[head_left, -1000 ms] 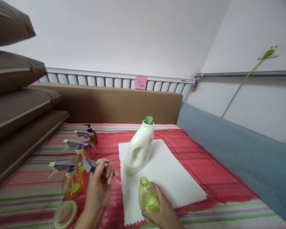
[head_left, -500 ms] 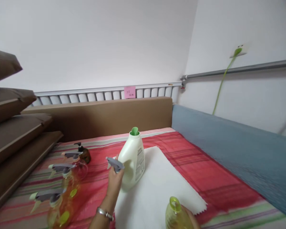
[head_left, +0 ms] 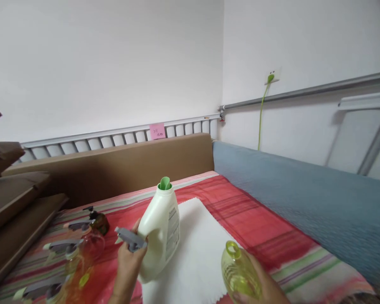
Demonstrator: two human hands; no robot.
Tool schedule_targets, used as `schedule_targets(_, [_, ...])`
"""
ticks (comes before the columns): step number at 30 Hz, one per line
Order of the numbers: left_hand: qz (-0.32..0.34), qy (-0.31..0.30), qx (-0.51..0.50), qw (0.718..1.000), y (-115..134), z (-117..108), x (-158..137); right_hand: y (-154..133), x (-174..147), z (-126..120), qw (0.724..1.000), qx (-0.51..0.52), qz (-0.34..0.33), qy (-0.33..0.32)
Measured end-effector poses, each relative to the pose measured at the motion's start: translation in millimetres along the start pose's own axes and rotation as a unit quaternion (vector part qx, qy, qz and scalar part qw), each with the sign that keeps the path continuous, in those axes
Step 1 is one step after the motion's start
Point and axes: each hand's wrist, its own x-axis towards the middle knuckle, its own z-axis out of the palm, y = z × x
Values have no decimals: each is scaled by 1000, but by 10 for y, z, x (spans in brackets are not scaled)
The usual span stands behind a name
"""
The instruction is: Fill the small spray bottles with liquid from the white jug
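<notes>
My left hand (head_left: 126,261) is closed around a grey spray trigger head (head_left: 131,239), just left of a large white detergent bottle (head_left: 156,232). Some of its fingers pass behind that bottle; whether they touch it, I cannot tell. The bottle's mouth is open, with a green spout inside, and it stands on a white cloth (head_left: 198,253) with a zigzag edge. In my right hand (head_left: 266,287) is a clear yellow-green bottle (head_left: 239,270), uncapped and tilted slightly, near the cloth's lower right. Its lower end runs out of view.
To the left stand a dark pump bottle (head_left: 101,223), a pink spray bottle (head_left: 93,245) and yellow spray bottles (head_left: 72,259). Brown cushions (head_left: 15,202) are stacked beyond them. A brown panel (head_left: 139,158) and a blue padded side (head_left: 272,181) border the striped red sheet (head_left: 234,211).
My view has turned to the right, so the scene sits further left. More of the right hand and its yellow-green bottle shows. The left hand still holds the spray head beside the detergent bottle.
</notes>
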Motion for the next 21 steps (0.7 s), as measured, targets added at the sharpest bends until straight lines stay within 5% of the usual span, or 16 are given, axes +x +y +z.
schedule_targets(6, [16, -96, 7, 995, 93, -345, -176, -563, 417, -367, 988, -133, -55, -50])
schedule_targets(11, [18, -127, 12, 992, 43, -372, -280, -934, 642, -351, 961, -235, -117, -87])
schedule_targets(21, [17, -102, -49, 993, 99, -324, -375, -1647, 1163, -329, 845, -426, -309, -95])
